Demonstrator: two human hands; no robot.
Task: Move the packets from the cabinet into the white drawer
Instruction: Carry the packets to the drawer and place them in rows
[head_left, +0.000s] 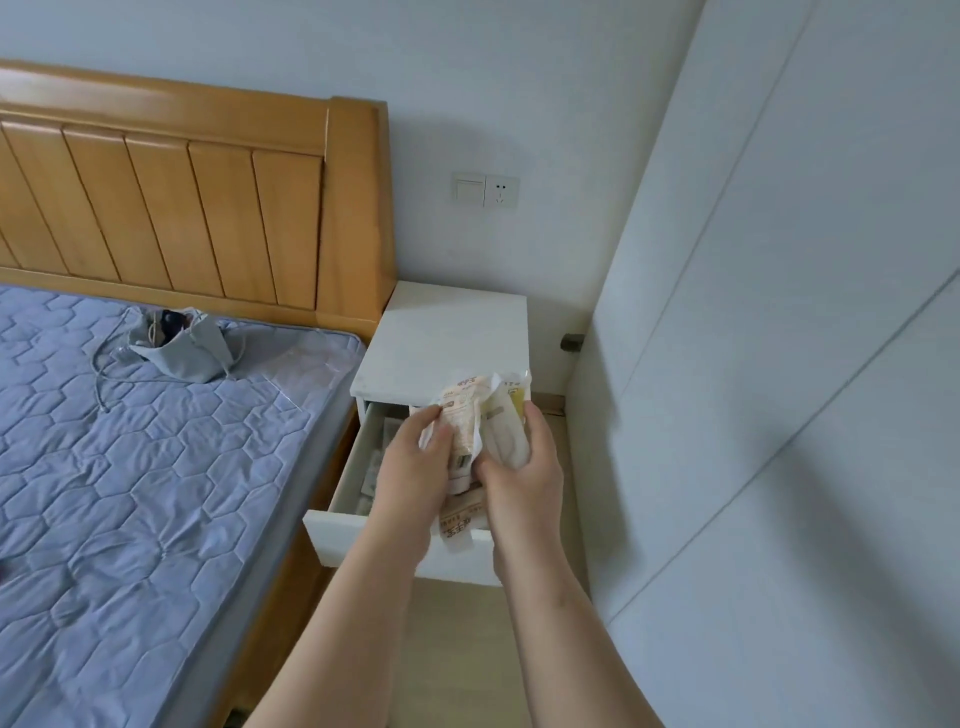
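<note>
Both hands hold a bunch of packets above the open white drawer (347, 470) of the bedside cabinet (447, 332). My left hand (410, 467) grips a beige printed packet (464, 415). My right hand (524, 467) grips a white packet (504, 436) with a yellow one (519, 397) behind it. Another beige packet (457, 522) lies in the drawer near its front wall, partly under my hands. A few small flat items lie along the drawer's left side.
A wooden bed with a blue quilted mattress (145, 467) stands left of the cabinet, with a grey pouch (182, 348) and cord on it. White wardrobe panels (779, 415) rise close on the right. A wall switch and socket (485, 190) sit above the cabinet.
</note>
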